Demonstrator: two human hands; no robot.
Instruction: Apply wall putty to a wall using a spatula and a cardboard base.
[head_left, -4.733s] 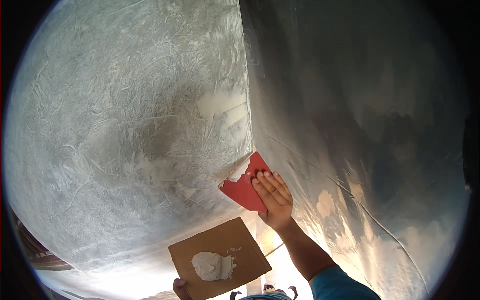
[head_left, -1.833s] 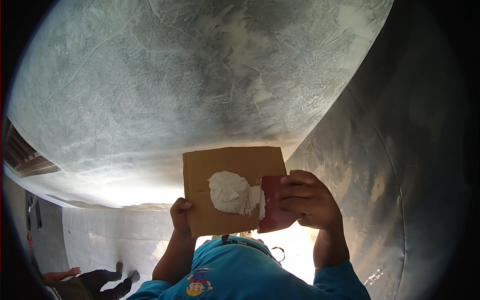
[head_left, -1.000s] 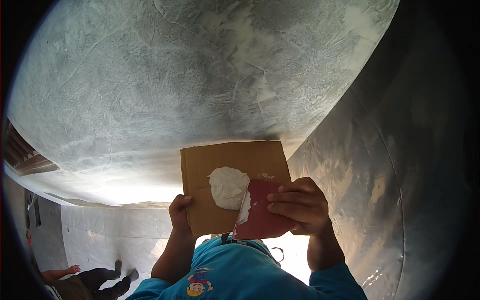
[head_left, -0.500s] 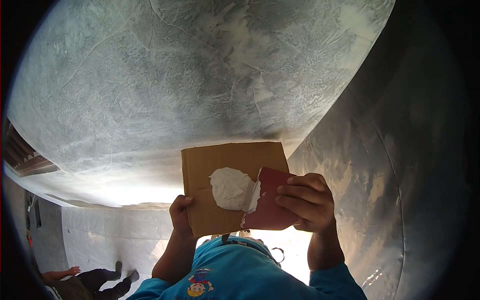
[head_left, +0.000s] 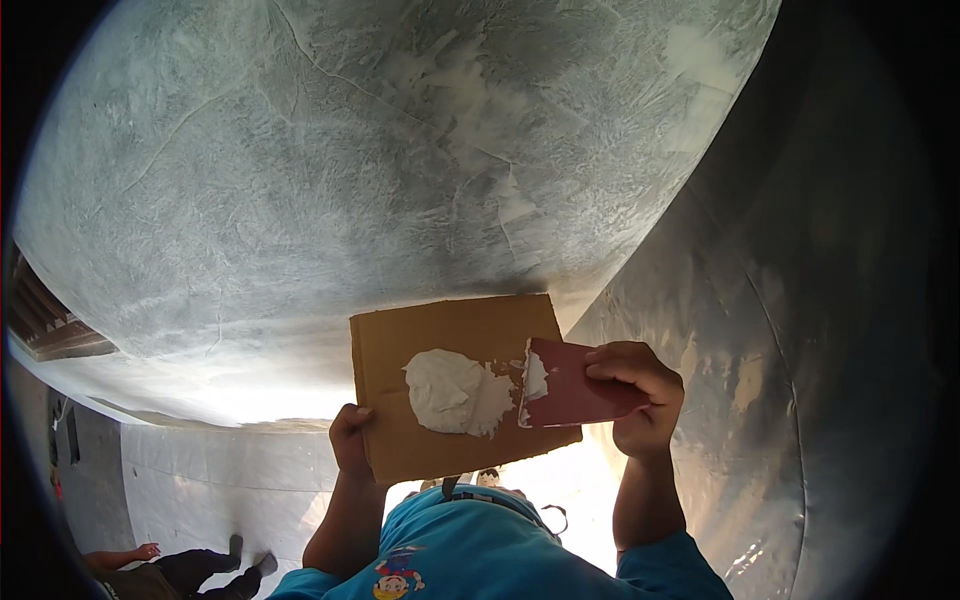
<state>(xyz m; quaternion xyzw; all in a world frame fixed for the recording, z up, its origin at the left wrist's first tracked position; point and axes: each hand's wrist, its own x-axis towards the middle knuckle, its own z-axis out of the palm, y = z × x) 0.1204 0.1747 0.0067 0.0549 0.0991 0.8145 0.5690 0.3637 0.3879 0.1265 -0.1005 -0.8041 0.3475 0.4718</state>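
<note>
My left hand (head_left: pixel 352 441) grips the left edge of a brown cardboard sheet (head_left: pixel 400 335), with the thumb on its top face. A mound of white putty (head_left: pixel 440 390) sits on the cardboard, and a thin smear of it reaches toward the right. In my right hand (head_left: pixel 645 395) is a dark red, flat putty spreader (head_left: pixel 580 395), pinched between thumb and fingers. White putty coats the spreader's left edge, which lies over the right part of the cardboard. Whether that edge presses on the cardboard, I cannot tell.
A large, curved grey surface (head_left: pixel 350 180) with whitish patches and thin seam lines fills the space ahead. To the right rises a darker curved wall (head_left: pixel 740 420). At the lower left another person (head_left: pixel 190 572) is partly visible. A dark slatted opening (head_left: pixel 55 315) is at the far left.
The spreader has moved right, away from the mound, and turned over in my right hand. A putty smear now shows on the cardboard. The board has shifted slightly left and down.
</note>
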